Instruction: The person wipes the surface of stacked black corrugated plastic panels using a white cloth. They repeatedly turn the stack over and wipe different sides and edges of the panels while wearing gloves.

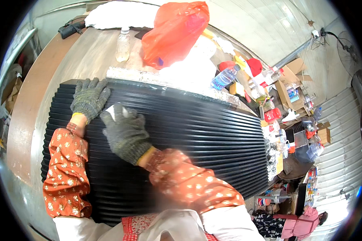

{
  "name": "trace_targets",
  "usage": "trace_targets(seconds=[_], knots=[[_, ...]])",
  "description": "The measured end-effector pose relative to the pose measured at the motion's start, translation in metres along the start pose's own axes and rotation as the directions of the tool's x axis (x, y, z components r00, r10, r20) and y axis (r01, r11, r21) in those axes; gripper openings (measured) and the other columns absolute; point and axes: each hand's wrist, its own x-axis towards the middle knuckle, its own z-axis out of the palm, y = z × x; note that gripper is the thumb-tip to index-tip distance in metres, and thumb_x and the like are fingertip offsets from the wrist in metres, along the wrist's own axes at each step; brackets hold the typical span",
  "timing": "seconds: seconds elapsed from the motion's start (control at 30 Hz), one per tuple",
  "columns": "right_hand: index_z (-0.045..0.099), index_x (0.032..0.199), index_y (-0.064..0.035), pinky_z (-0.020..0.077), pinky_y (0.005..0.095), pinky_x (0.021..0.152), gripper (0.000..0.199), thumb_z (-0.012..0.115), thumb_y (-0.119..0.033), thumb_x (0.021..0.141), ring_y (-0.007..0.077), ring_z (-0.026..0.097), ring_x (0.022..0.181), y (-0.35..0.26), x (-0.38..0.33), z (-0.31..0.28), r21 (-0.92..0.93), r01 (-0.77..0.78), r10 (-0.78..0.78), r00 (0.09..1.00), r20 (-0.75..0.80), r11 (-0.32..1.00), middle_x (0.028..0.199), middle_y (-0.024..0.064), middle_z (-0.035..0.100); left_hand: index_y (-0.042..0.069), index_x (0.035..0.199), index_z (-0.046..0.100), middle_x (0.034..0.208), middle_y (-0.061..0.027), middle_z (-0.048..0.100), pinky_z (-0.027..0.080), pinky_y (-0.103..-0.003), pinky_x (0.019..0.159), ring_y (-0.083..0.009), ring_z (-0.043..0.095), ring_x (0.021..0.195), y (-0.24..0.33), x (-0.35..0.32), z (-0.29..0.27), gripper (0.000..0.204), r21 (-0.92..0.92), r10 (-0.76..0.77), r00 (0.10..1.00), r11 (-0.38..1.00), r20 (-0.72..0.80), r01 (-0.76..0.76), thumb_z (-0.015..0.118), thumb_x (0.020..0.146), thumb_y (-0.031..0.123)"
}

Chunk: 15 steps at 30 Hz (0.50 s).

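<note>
A large black ribbed panel lies in front of me, its ridges running side to side. My left hand, in a grey knit glove, rests flat on the panel's far left corner with its fingers spread. Close by on the right, my right hand, gloved the same way, is curled down against the ridges. A small white piece, perhaps cloth or paper, shows between its thumb and fingers. Most of that piece is hidden by the glove.
Behind the panel stand a clear bottle, an orange-red plastic bag and a lying water bottle. Clutter and cardboard boxes fill the right side. A person in pink is at the lower right.
</note>
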Motion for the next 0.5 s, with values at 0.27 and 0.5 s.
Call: trace_targets(seconds=[0.27,0.5], knots=[[0.058,0.129,-0.0205,0.0535,0.0450,0.080,0.039,0.062,-0.025,0.090,0.0288,0.062,0.105,0.155,-0.107,-0.092,-0.281,-0.109,0.138,0.987,0.086,0.953,0.109,0.0044,0.059,0.018,0.144,0.052,0.145,-0.0173,0.051,0.021,-0.055,0.120,-0.0402,0.043,0.137,-0.024,-0.012,0.005,0.051,0.074,0.008,0.997,0.997,-0.079,-0.003,0.042,0.102,0.047],[0.054,0.142,-0.0212,0.0515,0.0531,0.090,0.049,0.051,-0.046,0.099,0.0438,0.063,0.110,0.362,-0.243,-0.115,-0.480,-0.745,0.766,0.609,-0.206,0.463,0.138,0.0184,0.057,0.017,0.146,0.049,0.149,-0.0164,0.048,0.021,-0.054,0.120,-0.0389,0.038,0.141,-0.015,-0.009,-0.003,0.052,0.055,-0.001,1.000,0.998,-0.009,0.002,0.039,0.104,0.046]])
